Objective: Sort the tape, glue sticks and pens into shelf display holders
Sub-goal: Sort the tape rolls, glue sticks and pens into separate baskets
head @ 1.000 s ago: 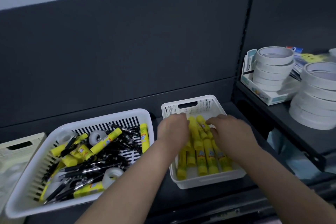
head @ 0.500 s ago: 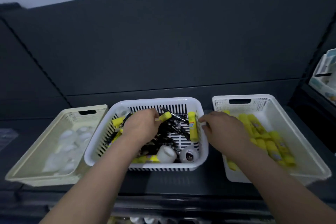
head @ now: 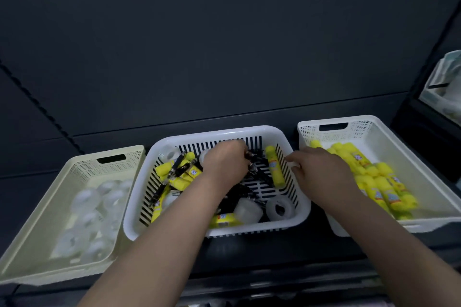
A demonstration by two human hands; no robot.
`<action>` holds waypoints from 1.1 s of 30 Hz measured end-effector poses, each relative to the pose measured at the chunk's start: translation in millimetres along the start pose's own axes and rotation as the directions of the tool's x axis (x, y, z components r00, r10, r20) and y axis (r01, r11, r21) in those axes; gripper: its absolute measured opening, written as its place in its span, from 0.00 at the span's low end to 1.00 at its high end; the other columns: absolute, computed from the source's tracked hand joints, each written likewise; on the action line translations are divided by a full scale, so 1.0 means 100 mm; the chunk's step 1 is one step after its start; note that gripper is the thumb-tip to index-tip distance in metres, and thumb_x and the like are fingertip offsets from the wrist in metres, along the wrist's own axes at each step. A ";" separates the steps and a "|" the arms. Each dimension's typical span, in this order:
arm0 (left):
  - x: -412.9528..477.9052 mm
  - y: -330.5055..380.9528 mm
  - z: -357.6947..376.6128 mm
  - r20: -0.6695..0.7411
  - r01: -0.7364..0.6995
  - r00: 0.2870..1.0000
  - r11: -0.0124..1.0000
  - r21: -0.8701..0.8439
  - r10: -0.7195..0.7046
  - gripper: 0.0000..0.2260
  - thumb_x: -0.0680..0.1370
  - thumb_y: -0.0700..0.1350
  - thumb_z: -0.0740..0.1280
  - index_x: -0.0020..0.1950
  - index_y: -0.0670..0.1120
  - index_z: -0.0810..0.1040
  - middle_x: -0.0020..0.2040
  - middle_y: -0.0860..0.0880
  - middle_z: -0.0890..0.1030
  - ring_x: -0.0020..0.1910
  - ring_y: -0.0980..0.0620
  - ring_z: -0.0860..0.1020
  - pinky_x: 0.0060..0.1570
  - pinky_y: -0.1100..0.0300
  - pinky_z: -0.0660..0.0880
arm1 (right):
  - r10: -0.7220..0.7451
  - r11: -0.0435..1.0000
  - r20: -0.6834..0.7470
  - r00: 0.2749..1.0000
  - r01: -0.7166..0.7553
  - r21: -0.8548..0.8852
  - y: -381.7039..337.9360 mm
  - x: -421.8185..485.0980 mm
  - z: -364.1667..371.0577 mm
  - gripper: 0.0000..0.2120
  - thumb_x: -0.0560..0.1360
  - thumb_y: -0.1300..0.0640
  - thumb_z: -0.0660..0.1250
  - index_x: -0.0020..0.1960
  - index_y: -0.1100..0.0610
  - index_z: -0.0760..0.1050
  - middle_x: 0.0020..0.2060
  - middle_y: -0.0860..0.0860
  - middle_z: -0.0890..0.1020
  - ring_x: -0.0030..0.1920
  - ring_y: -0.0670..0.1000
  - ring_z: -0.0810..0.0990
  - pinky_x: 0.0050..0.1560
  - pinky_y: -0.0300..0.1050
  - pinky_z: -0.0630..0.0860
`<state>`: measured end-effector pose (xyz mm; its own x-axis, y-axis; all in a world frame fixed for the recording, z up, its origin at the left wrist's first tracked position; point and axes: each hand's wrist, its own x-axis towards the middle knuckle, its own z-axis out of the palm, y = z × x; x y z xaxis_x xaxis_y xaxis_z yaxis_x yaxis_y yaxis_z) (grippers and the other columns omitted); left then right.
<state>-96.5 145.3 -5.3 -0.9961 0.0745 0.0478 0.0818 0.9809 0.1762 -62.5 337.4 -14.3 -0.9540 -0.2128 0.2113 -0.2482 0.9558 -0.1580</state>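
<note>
The cream basket [head: 82, 167] at 9 o'clock holds tape rolls [head: 99, 202]. Both hands have crossed from the right basket [head: 359, 129] to the middle basket [head: 224, 132]; picking resumes. The left hand [head: 225, 163] curls over the pens [head: 257, 173]; grip hidden, cannot tell. A glue stick [head: 274, 169] lies at its 3 o'clock. The right hand [head: 321, 172], grip loose and empty, sits at the rim. Baskets stand close; free room lies overhead.

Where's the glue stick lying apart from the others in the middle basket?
Head view: the glue stick lies along the right wall of the middle basket, between the black pens and the right hand.
</note>
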 end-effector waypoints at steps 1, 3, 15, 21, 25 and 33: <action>0.05 -0.03 0.00 -0.028 0.024 0.999 0.999 0.040 -0.023 0.09 0.75 0.44 0.65 0.55 0.47 0.77 0.52 0.48 0.80 0.52 0.46 0.76 0.45 0.55 0.74 | 0.001 1.000 0.004 1.000 -0.001 0.009 0.01 -0.02 -0.01 0.14 0.77 0.54 0.60 0.61 0.46 0.76 0.54 0.48 0.79 0.55 0.52 0.76 0.46 0.45 0.71; 0.10 -0.11 -0.03 -0.009 0.047 0.999 0.985 0.165 -0.047 0.03 0.75 0.41 0.65 0.45 0.45 0.72 0.47 0.47 0.78 0.44 0.46 0.72 0.39 0.56 0.70 | 0.009 1.000 0.009 1.000 -0.009 0.021 -0.01 -0.03 -0.03 0.14 0.77 0.54 0.60 0.61 0.46 0.76 0.54 0.48 0.80 0.56 0.52 0.76 0.47 0.45 0.71; 0.08 -0.35 -0.02 0.139 -0.017 0.990 0.971 0.239 -0.017 0.07 0.74 0.43 0.66 0.40 0.47 0.68 0.40 0.50 0.72 0.43 0.46 0.76 0.36 0.58 0.69 | 0.056 0.998 0.117 0.992 -0.056 0.000 -0.46 0.29 0.15 0.14 0.73 0.64 0.61 0.56 0.54 0.74 0.48 0.53 0.80 0.49 0.57 0.79 0.38 0.44 0.71; 0.04 -0.50 -0.15 -0.001 0.061 0.998 0.998 -0.015 -0.061 0.07 0.71 0.48 0.66 0.42 0.45 0.73 0.38 0.50 0.73 0.39 0.47 0.73 0.31 0.59 0.64 | 0.116 0.990 0.355 0.928 -0.079 -0.116 -0.70 0.40 0.29 0.17 0.77 0.65 0.59 0.65 0.61 0.66 0.59 0.58 0.74 0.58 0.57 0.76 0.47 0.47 0.71; 0.01 -0.58 -0.27 -0.044 0.062 0.997 0.995 -0.076 -0.065 0.06 0.69 0.48 0.66 0.45 0.48 0.76 0.40 0.51 0.76 0.40 0.48 0.76 0.28 0.60 0.62 | 0.099 0.994 0.464 0.880 -0.108 -0.006 -0.74 0.48 0.37 0.21 0.75 0.65 0.60 0.68 0.58 0.64 0.59 0.60 0.73 0.56 0.59 0.76 0.46 0.46 0.70; -0.04 -0.74 -0.20 0.002 0.045 0.999 0.987 -0.153 -0.045 0.08 0.72 0.50 0.68 0.48 0.48 0.78 0.44 0.51 0.80 0.45 0.49 0.77 0.40 0.55 0.75 | -0.069 0.983 0.222 0.973 0.104 -0.150 -0.68 0.48 0.46 0.13 0.73 0.57 0.65 0.58 0.54 0.72 0.54 0.54 0.70 0.55 0.56 0.72 0.48 0.48 0.71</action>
<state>-98.0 68.7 1.2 -0.9988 0.0302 0.0382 0.0411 0.9442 0.3268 -98.7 252.8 -37.5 -0.9481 -0.3181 0.0019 -0.3180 0.9480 0.0108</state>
